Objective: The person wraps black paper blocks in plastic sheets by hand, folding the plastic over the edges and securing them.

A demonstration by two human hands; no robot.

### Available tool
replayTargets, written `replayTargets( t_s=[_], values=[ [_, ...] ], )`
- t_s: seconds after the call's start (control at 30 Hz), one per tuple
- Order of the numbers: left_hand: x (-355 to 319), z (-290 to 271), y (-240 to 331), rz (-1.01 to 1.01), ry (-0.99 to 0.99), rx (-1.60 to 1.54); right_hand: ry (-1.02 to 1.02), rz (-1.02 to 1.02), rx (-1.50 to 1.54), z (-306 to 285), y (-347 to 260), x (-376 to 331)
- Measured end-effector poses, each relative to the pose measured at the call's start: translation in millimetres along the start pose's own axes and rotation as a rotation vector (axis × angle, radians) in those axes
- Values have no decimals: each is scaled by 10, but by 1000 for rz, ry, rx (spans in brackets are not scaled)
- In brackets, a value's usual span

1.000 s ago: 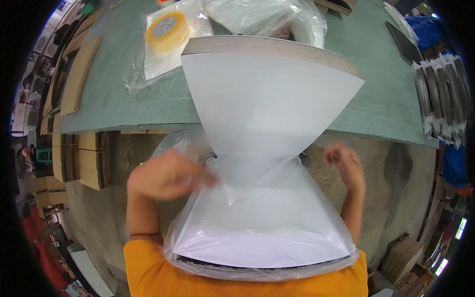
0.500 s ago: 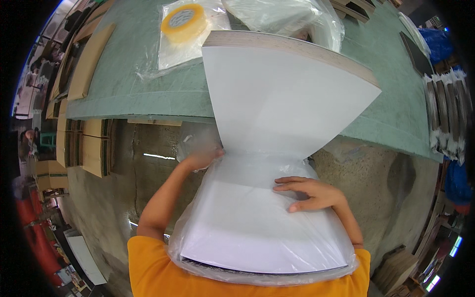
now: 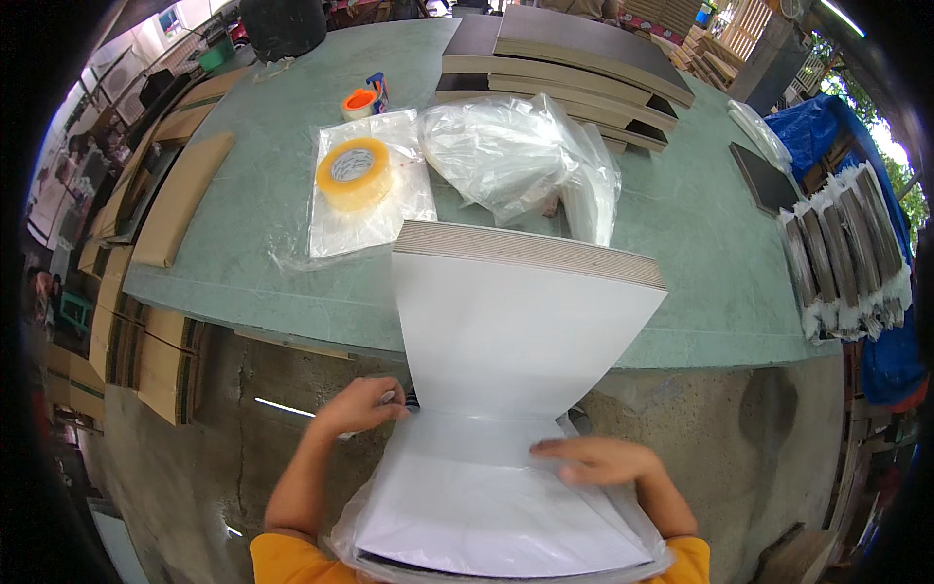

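Note:
A thick stack of white-faced boards (image 3: 516,326) leans with its far end against the table edge. Its near part lies inside a clear plastic bag (image 3: 496,530) against my body. My left hand (image 3: 362,407) is beside the stack's left edge, fingers closed on what looks like the rim of the bag at its mouth. Over the right part of the bag, my right hand (image 3: 601,459) stretches its fingers across the plastic near the mouth. It is smeared by motion, and I cannot tell how firmly it touches.
The green table (image 3: 700,282) bears a yellow tape roll (image 3: 352,175), a tape dispenser (image 3: 365,99), crumpled clear bags (image 3: 496,146) and stacked dark-topped boards (image 3: 584,49). Wrapped bundles (image 3: 842,253) stand at its right edge. Cardboard pieces (image 3: 185,200) lie at the left.
My view has tilted up, showing more of the table's far side. The left hand remains at the bag's rim. The right hand is moving over the plastic, its fingers now blurred.

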State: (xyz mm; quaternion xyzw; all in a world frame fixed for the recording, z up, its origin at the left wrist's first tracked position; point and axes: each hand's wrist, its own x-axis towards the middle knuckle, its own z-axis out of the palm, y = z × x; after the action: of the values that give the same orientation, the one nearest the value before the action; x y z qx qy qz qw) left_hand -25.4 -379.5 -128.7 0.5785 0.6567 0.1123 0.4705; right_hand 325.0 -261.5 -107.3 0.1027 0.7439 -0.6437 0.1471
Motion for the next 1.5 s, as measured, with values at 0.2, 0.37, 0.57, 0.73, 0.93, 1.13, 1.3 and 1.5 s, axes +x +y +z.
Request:
replayTargets(
  t_s=[0.2, 0.37, 0.57, 0.73, 0.93, 1.13, 1.3, 1.5],
  values=[
    [-200, 98, 1065, 648, -1046, -482, -306, -322, -67, 430, -238, 351],
    [582, 1325, -212, 60, -187, -174, -136, 146, -269, 449, 939, 691],
    [465, 66, 1517, 557, -17, -593, 419, -40, 5, -144, -262, 856],
    [311, -477, 1571, 790, 447, -502, 782, -453, 378, -423, -925, 762],
    [289, -369, 1293, 483, 579, -864, 930, -249, 441, -242, -904, 762],
    [139, -554, 1213, 404, 612, -511, 351, -178, 15, -374, -490, 598],
    [119, -185, 1065, 398, 104, -302, 720, -383, 252, -343, -695, 770],
    [417, 529, 722, 599, -440, 323, 890, -510, 363, -405, -570, 739]
  ],
)
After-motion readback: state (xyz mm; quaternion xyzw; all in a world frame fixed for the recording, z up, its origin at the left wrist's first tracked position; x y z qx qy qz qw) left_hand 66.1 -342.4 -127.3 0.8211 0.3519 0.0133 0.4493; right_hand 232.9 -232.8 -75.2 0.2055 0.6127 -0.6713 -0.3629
